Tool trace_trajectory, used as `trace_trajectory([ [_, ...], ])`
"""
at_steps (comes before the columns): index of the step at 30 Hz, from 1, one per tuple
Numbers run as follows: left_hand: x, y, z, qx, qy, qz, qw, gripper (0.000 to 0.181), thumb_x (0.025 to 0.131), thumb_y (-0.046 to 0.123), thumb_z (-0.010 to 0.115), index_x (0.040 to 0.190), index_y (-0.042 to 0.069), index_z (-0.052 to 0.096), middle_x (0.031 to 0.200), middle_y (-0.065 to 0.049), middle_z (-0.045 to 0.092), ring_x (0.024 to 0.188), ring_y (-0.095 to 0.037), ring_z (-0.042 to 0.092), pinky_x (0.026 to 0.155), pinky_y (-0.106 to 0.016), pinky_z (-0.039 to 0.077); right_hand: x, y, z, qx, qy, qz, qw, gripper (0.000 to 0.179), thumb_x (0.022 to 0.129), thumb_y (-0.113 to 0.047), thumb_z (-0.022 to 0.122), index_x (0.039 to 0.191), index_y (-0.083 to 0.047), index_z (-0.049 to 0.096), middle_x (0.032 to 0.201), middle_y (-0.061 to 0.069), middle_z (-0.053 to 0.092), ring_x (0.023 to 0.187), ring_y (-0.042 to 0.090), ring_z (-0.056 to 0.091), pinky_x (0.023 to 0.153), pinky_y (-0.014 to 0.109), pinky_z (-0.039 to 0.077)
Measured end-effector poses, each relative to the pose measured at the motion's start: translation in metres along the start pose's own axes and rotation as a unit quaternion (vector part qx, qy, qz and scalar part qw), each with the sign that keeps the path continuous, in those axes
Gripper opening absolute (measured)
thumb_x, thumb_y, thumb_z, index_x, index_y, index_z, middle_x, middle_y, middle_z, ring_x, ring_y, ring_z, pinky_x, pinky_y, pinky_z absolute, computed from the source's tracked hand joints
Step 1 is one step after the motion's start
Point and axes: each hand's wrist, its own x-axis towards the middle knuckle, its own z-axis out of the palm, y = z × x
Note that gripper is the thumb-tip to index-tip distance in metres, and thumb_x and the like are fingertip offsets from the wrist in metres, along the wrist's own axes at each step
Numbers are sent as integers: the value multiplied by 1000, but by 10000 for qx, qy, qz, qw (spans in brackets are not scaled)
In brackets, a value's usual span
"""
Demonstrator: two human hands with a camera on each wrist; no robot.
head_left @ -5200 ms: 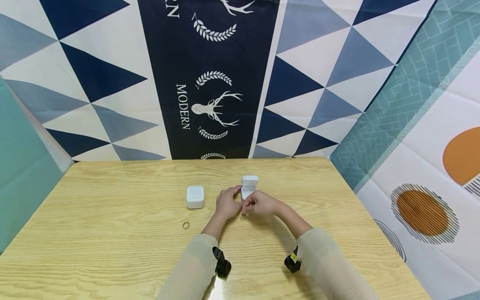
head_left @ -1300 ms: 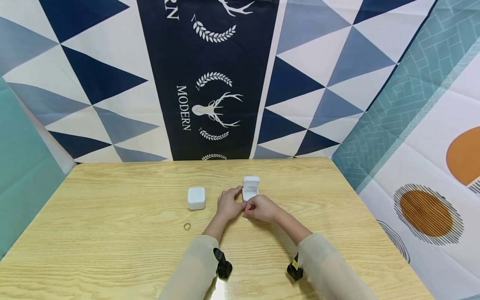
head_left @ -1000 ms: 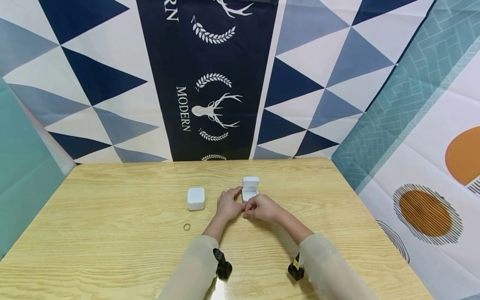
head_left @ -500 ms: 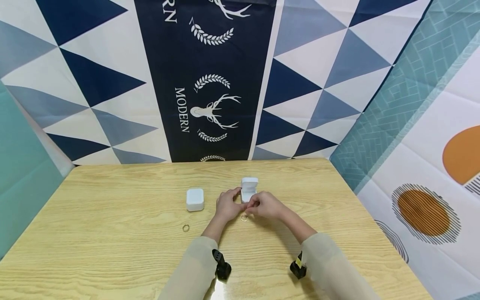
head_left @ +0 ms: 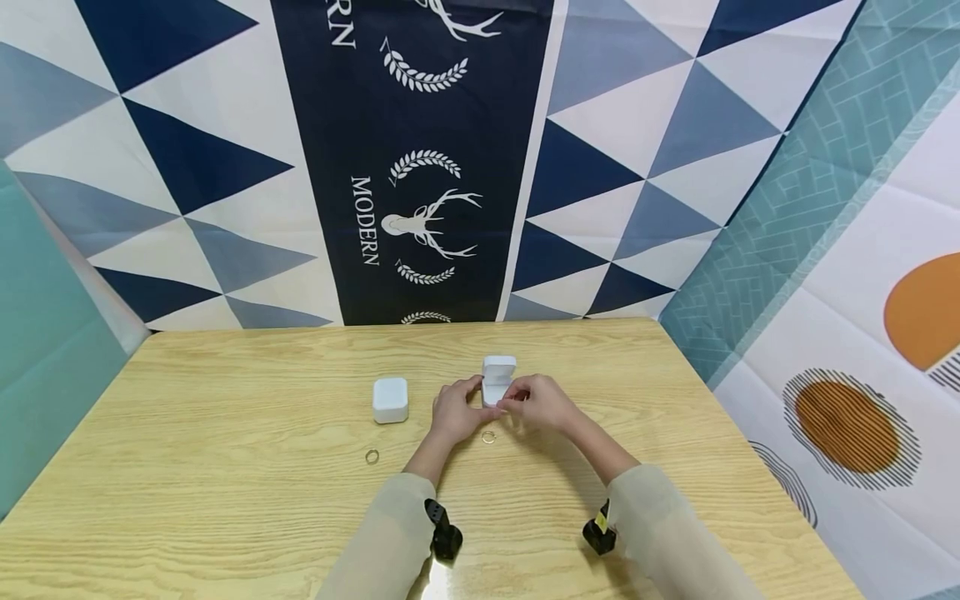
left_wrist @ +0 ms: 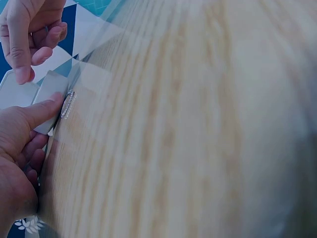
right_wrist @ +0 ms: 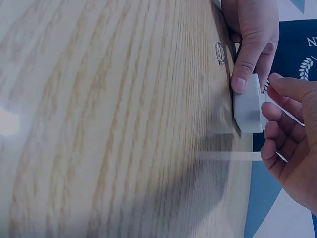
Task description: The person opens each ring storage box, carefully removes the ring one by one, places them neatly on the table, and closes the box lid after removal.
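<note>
My left hand (head_left: 455,410) grips a small white ring box (head_left: 499,367) whose lid stands raised. In the left wrist view its thumb presses the box's front, with the fingers behind. Over the near right edge of the box hovers my right hand (head_left: 542,403), its fingers loosely bent. The right wrist view shows nothing held between its thumb and fingers (right_wrist: 290,88). A ring (head_left: 488,442) lies on the table just in front of the box. The left wrist view shows this ring (left_wrist: 68,105) with a sparkling band. The inside of the box is partly hidden by the right hand.
A second white box (head_left: 390,400), its lid down, stands left of my left hand. Nearer to me lies another ring (head_left: 372,462). The wooden table (head_left: 225,500) meets a patterned cloth wall (head_left: 420,250) at its back edge.
My right hand, earlier at the ring in front of the box, has moved up and right to the box's edge. The ring now lies uncovered on the table. The left hand stays at the box.
</note>
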Motion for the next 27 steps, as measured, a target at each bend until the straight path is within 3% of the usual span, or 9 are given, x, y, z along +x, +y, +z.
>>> trace_trajectory([
  [10,1,-1,1,-46,-46,-123,9999,69,73,30,79,134,10,52,129,-7,59,113,-28,48,99,-43,33,3,2,-4,317,636,560,9959,17,85,-21,68,79,-5,70,67,1,60,61,10,48,55,20,39],
  [19,2,-1,2,-5,-35,-137,9999,69,73,31,79,133,10,52,129,-6,60,113,-28,48,99,-42,33,4,-3,-9,583,1147,554,9901,20,86,-20,67,79,-1,71,64,2,59,60,10,47,53,20,38],
  [27,1,0,1,-26,-60,-117,9999,70,73,32,79,134,9,52,130,-6,59,114,-28,49,99,-43,33,5,2,-8,711,1490,812,9829,24,88,-25,65,89,-1,70,81,9,66,73,16,54,62,23,43],
])
